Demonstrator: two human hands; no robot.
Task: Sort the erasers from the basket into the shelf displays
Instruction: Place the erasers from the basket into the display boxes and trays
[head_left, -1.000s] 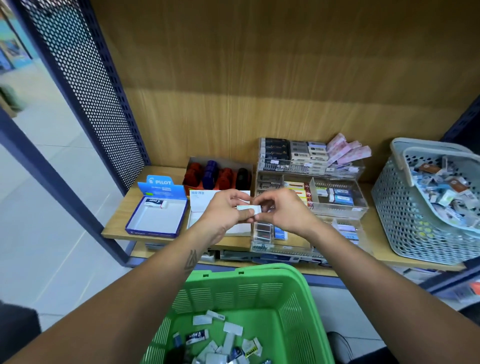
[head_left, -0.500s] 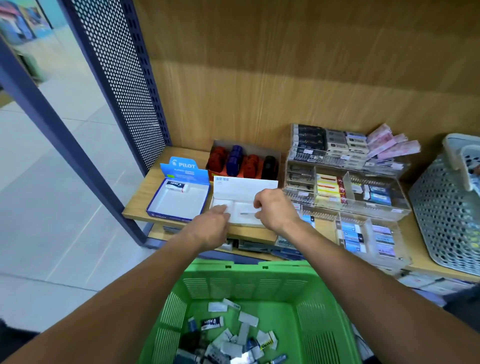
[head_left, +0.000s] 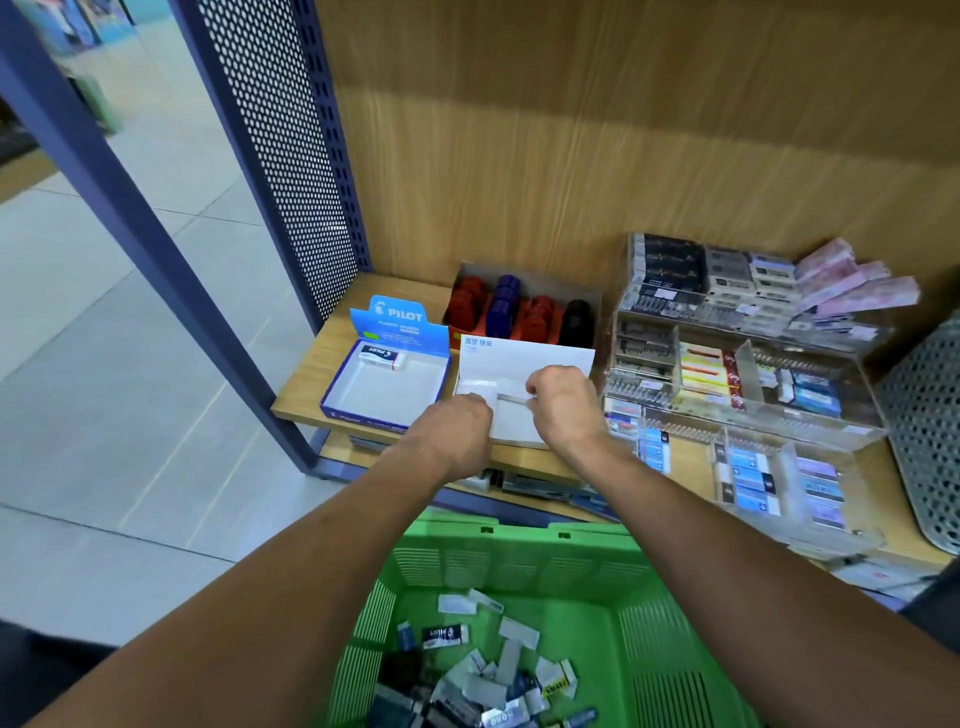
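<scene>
A green basket (head_left: 519, 551) sits low in front of me with several loose erasers (head_left: 467, 675) on its bottom. On the wooden shelf stands a white display box (head_left: 524, 358). Both hands are over it. My right hand (head_left: 566, 405) pinches a white eraser (head_left: 514, 397) lying in the box. My left hand (head_left: 457, 431) is curled at the box's front left, fingertips by another white eraser (head_left: 475, 386); its grip is hidden. A blue Pilot box (head_left: 387, 387) to the left holds one sleeved eraser (head_left: 382, 357).
Clear acrylic displays (head_left: 748, 395) with several boxed erasers fill the shelf's right side. A tray of red, blue and black items (head_left: 519, 312) stands behind the white box. A grey basket (head_left: 930, 426) is at the far right. A perforated blue panel (head_left: 280, 145) bounds the left.
Both hands have gone down from mid-air, where they held a white eraser together, into the white display box. The view has shifted left and closer to the shelf.
</scene>
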